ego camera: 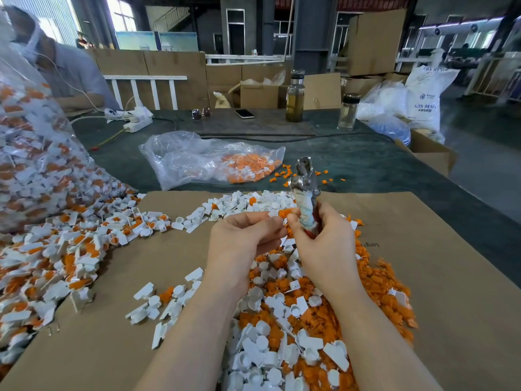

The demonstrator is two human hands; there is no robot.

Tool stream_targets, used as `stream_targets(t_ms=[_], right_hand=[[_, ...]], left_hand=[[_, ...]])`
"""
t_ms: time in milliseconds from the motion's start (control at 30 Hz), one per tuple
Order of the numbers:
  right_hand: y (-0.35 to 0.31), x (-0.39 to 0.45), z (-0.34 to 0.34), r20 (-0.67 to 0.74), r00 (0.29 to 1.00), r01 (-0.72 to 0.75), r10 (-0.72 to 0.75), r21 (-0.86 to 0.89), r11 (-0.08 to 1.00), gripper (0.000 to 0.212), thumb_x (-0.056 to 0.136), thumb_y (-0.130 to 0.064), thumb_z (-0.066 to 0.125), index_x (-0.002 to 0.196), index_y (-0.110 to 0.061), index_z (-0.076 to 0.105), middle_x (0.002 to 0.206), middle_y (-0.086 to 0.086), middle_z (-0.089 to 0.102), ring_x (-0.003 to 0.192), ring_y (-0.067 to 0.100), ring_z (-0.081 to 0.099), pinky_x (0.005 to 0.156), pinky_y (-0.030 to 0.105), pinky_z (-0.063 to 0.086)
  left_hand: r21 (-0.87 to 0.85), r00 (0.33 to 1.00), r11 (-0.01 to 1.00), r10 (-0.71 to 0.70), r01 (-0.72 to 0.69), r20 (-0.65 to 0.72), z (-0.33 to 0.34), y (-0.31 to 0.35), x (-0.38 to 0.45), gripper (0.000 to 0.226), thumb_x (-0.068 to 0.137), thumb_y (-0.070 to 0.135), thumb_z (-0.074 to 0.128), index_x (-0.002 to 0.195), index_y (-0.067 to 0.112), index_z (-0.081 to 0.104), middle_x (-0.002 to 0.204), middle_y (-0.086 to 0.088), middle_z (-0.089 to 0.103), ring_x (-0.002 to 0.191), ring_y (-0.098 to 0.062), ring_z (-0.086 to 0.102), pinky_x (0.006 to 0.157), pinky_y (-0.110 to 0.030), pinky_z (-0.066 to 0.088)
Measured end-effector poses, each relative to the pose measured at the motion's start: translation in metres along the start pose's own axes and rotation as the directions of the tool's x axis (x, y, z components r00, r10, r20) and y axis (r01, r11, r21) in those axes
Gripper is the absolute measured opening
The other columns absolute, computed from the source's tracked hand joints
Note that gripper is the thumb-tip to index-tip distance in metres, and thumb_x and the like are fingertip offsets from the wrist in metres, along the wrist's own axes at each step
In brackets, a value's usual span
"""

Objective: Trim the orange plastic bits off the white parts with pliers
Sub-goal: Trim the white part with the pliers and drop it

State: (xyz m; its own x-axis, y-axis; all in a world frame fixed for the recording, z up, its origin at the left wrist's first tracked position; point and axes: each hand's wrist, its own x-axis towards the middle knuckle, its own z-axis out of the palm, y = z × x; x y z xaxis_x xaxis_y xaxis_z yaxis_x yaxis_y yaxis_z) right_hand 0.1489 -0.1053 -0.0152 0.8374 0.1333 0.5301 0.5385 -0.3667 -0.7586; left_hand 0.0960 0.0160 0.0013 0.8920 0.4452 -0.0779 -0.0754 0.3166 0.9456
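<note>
Head view showed the left hand (242,238) pinching a small white moulded plastic part with an orange plastic bit (285,213) on it, held up between thumb and fingertips above the brown cardboard sheet (439,249) that covered the dark green table (366,165). The right hand (324,244) gripped the cloth-wrapped, red-handled metal pliers (306,193), fingers curled round the handles, with the steel head pointing up and away from the part. Its thumb and forefinger also touched the orange bit, so the piece was apparently being turned or set for the cut, or picked off; which, the view could not tell.

To do the step well, the pliers needed tipping down so the cutting edges met the joint where orange joined white, flush to the white face, leaving no stub and no nick. The left hand's fingertips were best kept back on the white body, clear of the blades. A firm single squeeze looked wiser than twisting, which might tear the white.

Below the wrists lay a mixed heap of trimmed white pieces and orange scraps (296,320); untrimmed parts (56,263) spilled from a clear plastic bag (33,153) at the left, so dropping the finished part on the near heap would keep the two apart.
</note>
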Motion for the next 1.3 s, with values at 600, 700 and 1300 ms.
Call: stream_targets(t_ms=[600, 700, 1300], right_hand=[[-0.005, -0.0029, 0.0027, -0.051, 0.997, 0.048, -0.051, -0.057, 0.997, 0.014, 0.087, -0.03, 0.069, 0.086, -0.027, 0.055, 0.068, -0.019, 0.055, 0.071, -0.002, 0.057, 0.054, 0.009, 0.041], [-0.0066, -0.0039, 0.0024, -0.046, 0.997, 0.064, -0.068, -0.078, 0.995, 0.017, 0.086, -0.025, 0.071, 0.085, -0.029, 0.054, 0.069, -0.021, 0.055, 0.072, -0.001, 0.058, 0.053, 0.008, 0.039], [-0.0089, -0.0033, 0.0012, -0.011, 0.999, 0.041, -0.042, -0.089, 0.995, 0.026, 0.085, -0.024, 0.072, 0.079, -0.034, 0.049, 0.069, -0.017, 0.057, 0.065, 0.004, 0.057, 0.055, 0.025, 0.048]], left_hand=[[0.186, 0.982, 0.967, 0.184, -0.174, -0.039, 0.0026, 0.0023, -0.0046, 0.014, 0.078, 0.004, 0.081, 0.071, 0.015, 0.076, 0.072, -0.009, 0.075, 0.072, -0.025, 0.075, 0.069, -0.031, 0.063], [0.184, 0.981, 0.967, 0.188, -0.177, -0.044, 0.0036, 0.0025, -0.0047, 0.014, 0.078, 0.004, 0.081, 0.071, 0.015, 0.076, 0.071, -0.009, 0.075, 0.07, -0.023, 0.075, 0.068, -0.029, 0.062], [0.403, 0.958, 0.884, 0.282, -0.237, -0.055, 0.0042, 0.0024, -0.0044, 0.018, 0.076, 0.011, 0.083, 0.068, 0.024, 0.075, 0.068, 0.006, 0.074, 0.068, -0.013, 0.072, 0.065, -0.022, 0.059]])
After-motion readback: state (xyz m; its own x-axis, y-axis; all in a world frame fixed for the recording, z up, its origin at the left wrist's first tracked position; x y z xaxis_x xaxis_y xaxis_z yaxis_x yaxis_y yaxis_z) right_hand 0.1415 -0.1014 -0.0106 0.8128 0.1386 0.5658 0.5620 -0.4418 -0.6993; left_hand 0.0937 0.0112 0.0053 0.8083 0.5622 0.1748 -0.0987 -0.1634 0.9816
